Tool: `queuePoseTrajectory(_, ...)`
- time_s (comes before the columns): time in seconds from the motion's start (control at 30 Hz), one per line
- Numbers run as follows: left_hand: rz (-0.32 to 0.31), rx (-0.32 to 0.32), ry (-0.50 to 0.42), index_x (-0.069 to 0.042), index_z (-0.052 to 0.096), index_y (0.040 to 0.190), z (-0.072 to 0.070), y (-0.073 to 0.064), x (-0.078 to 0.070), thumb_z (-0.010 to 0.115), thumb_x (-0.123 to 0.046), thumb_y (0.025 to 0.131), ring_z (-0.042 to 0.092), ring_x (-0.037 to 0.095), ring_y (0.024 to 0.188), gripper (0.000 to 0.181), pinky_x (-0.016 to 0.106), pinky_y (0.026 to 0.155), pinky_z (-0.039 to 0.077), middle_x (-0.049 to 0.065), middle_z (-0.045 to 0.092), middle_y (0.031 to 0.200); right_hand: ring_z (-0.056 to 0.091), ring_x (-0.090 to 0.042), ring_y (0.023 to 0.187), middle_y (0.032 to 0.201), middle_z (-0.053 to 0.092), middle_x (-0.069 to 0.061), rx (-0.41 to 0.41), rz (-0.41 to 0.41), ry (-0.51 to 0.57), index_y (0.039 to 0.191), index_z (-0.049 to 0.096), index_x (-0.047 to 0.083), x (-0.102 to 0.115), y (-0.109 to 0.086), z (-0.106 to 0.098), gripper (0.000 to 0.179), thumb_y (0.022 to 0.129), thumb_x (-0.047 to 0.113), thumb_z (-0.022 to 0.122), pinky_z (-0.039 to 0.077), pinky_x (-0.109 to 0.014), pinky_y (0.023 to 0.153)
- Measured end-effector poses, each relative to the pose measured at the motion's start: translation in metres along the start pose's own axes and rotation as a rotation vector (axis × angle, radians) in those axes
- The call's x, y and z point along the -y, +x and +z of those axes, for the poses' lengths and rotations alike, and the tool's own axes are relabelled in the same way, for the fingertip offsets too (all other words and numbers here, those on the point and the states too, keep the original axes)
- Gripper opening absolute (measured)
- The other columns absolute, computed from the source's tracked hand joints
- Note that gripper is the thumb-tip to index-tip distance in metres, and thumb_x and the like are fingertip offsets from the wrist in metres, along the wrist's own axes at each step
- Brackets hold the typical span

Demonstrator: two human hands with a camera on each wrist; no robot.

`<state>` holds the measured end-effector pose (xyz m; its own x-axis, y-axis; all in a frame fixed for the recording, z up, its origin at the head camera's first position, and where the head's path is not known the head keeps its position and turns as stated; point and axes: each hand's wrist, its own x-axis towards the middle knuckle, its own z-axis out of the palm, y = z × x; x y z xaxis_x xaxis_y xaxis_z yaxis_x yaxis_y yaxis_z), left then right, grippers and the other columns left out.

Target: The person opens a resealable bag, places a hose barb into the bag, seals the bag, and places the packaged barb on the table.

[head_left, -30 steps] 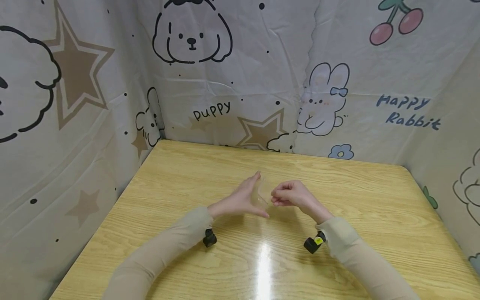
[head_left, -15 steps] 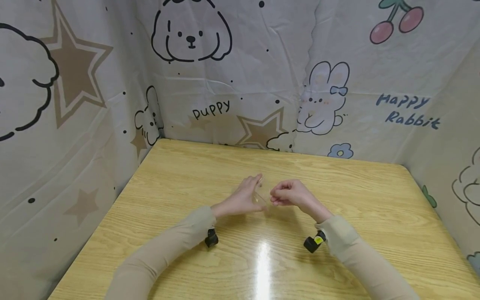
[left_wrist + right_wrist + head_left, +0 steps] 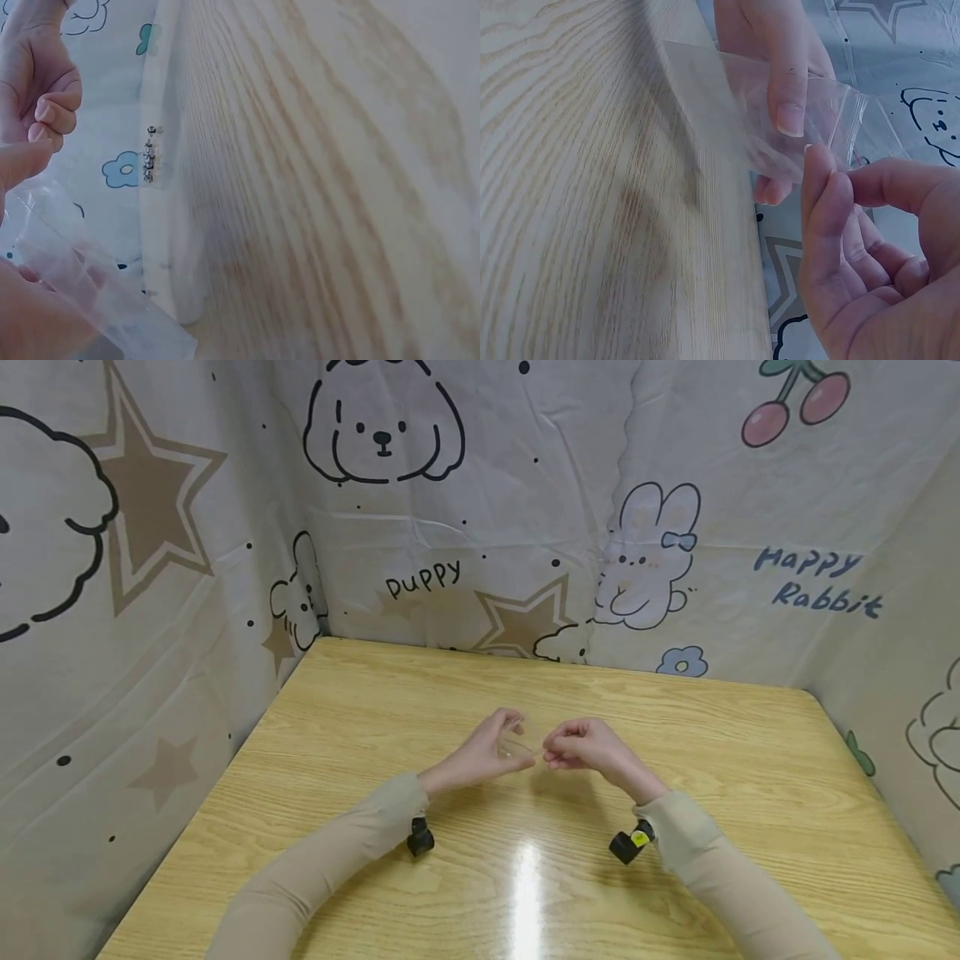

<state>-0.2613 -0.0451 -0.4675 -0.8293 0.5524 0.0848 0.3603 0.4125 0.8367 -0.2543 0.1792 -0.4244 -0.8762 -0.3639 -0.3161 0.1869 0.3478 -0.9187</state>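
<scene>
Between the two hands is a clear plastic zip bag (image 3: 709, 94), see-through and creased, with ridged lines near its edge by the right fingertips. My left hand (image 3: 476, 760) holds it, thumb across the front and the other fingers behind, as the right wrist view shows. The right hand (image 3: 588, 750) pinches the edge of the bag between thumb and index finger, its other fingers curled in. In the left wrist view, the bag (image 3: 97, 281) hangs past the left palm, and the left thumb tip reaches the right fingertips. Head-on, the bag is barely visible.
Both hands are above a light wood-grain table (image 3: 375, 693). Behind it and at the sides hangs a pale curtain (image 3: 480, 527) printed with cartoon animals, stars and words. A small black camera (image 3: 422, 837) sits at the left wrist, another (image 3: 628, 843) at the right.
The left fingers, spread wide a second ago, have curled inward, and the left thumb has come up to the right fingertips. The right hand has stayed nearly still.
</scene>
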Motion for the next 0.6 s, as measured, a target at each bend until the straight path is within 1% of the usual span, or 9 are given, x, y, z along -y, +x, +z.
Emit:
queuePoseTrajectory(0.07,-0.012,0.006,-0.043,-0.004,0.028,0.15,0.001,0.001,0.002,0.071,-0.027,0.092,0.059,0.029,0.12,0.076,0.037,0.094,0.055,0.018,0.051,0.138,0.07,-0.008,0.076,0.084,0.072,-0.001,0.004,-0.008,0.01,0.118,0.058,-0.017,0.0,0.0,-0.001,0.033,0.098,0.009,0.057,0.06,-0.027,0.081)
queuePoseTrajectory(0.17,-0.037,0.007,-0.11,-0.005,0.029,0.152,0.003,0.003,0.004,0.073,-0.024,0.091,0.064,0.028,0.112,0.078,0.033,0.09,0.057,0.019,0.052,0.137,0.07,-0.008,0.077,0.087,0.072,-0.002,0.007,-0.018,0.014,0.119,0.057,-0.017,0.0,-0.001,-0.002,0.034,0.099,0.01,0.058,0.06,-0.026,0.081)
queuePoseTrajectory(0.23,-0.056,0.003,-0.161,-0.006,0.032,0.15,0.004,0.003,0.005,0.075,-0.022,0.09,0.064,0.029,0.111,0.076,0.033,0.091,0.057,0.018,0.052,0.137,0.07,-0.008,0.078,0.088,0.072,-0.002,-0.004,-0.019,0.006,0.12,0.057,-0.016,0.0,-0.001,-0.003,0.035,0.099,0.013,0.058,0.06,-0.028,0.083)
queuePoseTrajectory(0.37,-0.087,-0.024,-0.232,-0.011,0.038,0.144,0.006,0.002,0.004,0.078,-0.02,0.086,0.063,0.028,0.113,0.071,0.036,0.09,0.057,0.016,0.054,0.136,0.07,-0.008,0.082,0.093,0.072,-0.004,-0.035,-0.03,-0.031,0.122,0.058,-0.013,-0.001,-0.002,-0.007,0.038,0.1,0.018,0.058,0.059,-0.034,0.089)
queuePoseTrajectory(0.47,-0.115,-0.045,-0.223,-0.014,0.038,0.143,0.008,0.003,0.006,0.082,-0.023,0.083,0.059,0.027,0.118,0.075,0.038,0.093,0.054,0.012,0.055,0.134,0.07,-0.007,0.084,0.097,0.072,-0.006,-0.064,-0.049,-0.06,0.124,0.057,-0.013,-0.002,-0.004,-0.013,0.04,0.101,0.02,0.057,0.059,-0.036,0.091)
queuePoseTrajectory(0.6,-0.156,-0.062,-0.209,-0.015,0.031,0.15,0.011,0.004,0.006,0.085,-0.029,0.079,0.052,0.028,0.128,0.091,0.047,0.107,0.045,0.009,0.056,0.134,0.07,-0.007,0.084,0.101,0.072,-0.011,-0.112,-0.073,-0.098,0.125,0.056,-0.014,-0.004,-0.005,-0.024,0.042,0.102,0.021,0.056,0.06,-0.034,0.088)
